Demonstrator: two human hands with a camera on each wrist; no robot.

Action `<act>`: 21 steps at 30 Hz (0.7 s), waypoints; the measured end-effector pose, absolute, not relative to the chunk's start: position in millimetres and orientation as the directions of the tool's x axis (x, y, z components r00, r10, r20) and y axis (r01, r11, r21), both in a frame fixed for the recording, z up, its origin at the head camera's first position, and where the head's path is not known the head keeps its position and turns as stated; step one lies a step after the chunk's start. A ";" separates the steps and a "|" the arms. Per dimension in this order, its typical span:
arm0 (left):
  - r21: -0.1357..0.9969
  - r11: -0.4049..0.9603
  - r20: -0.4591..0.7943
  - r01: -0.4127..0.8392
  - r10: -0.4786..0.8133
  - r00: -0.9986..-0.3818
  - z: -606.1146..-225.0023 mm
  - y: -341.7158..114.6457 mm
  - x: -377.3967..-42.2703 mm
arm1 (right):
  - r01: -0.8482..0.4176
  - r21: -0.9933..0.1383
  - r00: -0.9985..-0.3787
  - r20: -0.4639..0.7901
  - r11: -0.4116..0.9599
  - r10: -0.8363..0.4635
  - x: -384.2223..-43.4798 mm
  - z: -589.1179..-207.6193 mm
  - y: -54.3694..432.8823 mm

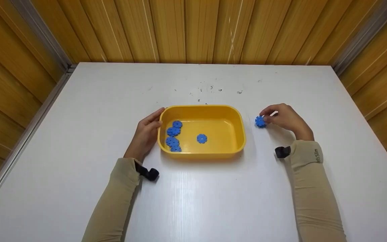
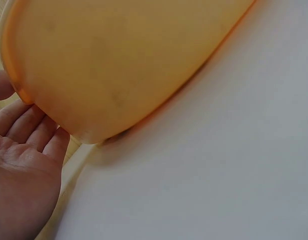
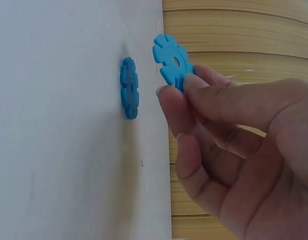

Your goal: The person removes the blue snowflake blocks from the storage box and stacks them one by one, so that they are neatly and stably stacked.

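A yellow plastic tub [image 1: 202, 156] stands on the white table. My left hand [image 1: 145, 134] holds its left end, the thumb [image 2: 2, 85] at the rim and the other fingers against the outside wall. To the right of the tub, my right hand [image 1: 284, 117] pinches a blue notched plastic disc [image 3: 170, 56] between thumb and fingertips. A second blue disc [image 3: 129, 89] lies flat on the table below the held one. In the head view the pair overlap. Inside the tub, several blue discs [image 1: 172, 141] cluster along the left side, and a single blue disc [image 1: 202, 138] lies near the middle.
The white table [image 1: 213, 201] reaches to corrugated wood-look panels [image 1: 200, 30] at the back and both sides. Small dark marks [image 1: 220, 90] dot the surface behind the tub. A black wrist camera [image 1: 282, 152] sits on the right sleeve, another [image 1: 151, 174] on the left.
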State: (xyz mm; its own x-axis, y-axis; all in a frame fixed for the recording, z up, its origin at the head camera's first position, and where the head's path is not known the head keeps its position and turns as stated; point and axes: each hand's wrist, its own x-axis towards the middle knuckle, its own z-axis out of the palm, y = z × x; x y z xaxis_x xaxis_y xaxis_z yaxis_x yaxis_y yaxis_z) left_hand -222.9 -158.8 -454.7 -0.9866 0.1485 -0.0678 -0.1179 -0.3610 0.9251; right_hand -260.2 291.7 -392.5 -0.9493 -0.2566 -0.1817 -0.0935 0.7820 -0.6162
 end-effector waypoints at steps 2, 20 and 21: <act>0.923 -0.367 -0.068 -0.120 0.152 -0.986 -454.9 -159.0 -223.0 | -0.082 -0.612 -0.951 -0.188 0.786 -0.246 -260.8 -394.0 292.5; 0.927 -0.354 -0.077 -0.126 0.150 -0.986 -453.2 -158.8 -222.8 | 0.018 -0.602 -0.949 -0.261 0.799 -0.175 -263.3 -402.9 299.6; 0.924 -0.360 -0.077 -0.126 0.148 -0.986 -453.1 -158.7 -223.0 | 0.017 -0.603 -0.950 -0.258 0.798 -0.176 -263.3 -403.2 299.7</act>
